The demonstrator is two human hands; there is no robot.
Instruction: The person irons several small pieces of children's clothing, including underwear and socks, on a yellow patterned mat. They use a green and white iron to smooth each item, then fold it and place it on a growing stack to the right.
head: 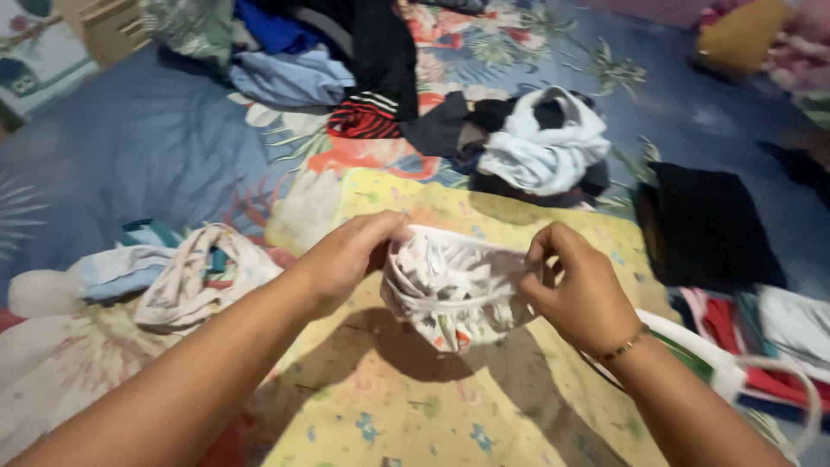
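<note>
A blue flowered bedsheet (156,147) covers the bed, with a yellow cloth (484,406) spread over it. A heap of clothes (346,60) lies at the far side. Above the yellow cloth, the left hand (346,259) and right hand (581,290) each pinch an edge of a small white patterned garment (450,290), fingers closed on it.

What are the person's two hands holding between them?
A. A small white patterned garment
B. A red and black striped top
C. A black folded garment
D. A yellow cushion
A: the left hand and right hand each grip one edge of the small white patterned garment above the yellow floral cloth.
</note>
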